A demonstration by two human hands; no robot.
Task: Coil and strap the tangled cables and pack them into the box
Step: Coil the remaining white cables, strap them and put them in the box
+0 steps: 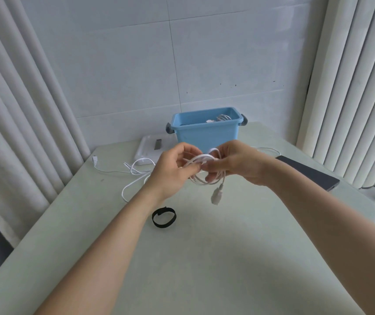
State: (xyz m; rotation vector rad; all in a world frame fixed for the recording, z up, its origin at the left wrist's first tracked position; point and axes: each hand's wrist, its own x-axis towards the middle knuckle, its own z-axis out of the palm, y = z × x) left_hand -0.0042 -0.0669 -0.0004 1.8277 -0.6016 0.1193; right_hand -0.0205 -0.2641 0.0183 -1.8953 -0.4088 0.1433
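Observation:
Both hands hold a white cable coil [201,160] in the air above the table's middle. My left hand [173,169] grips the coil's left side. My right hand [229,162] pinches its right side, and the cable's USB plug [216,194] dangles below. A black strap loop [164,217] lies on the table under my left wrist. The blue box [207,133] stands at the back with a coiled white cable [221,118] inside. A second loose white cable [134,172] sprawls on the table left of my hands.
A white flat lid or tray [148,150] lies left of the box. A dark phone-like slab [309,172] rests at the table's right edge. Curtains hang on both sides, and a tiled wall stands behind the pale green table [204,258].

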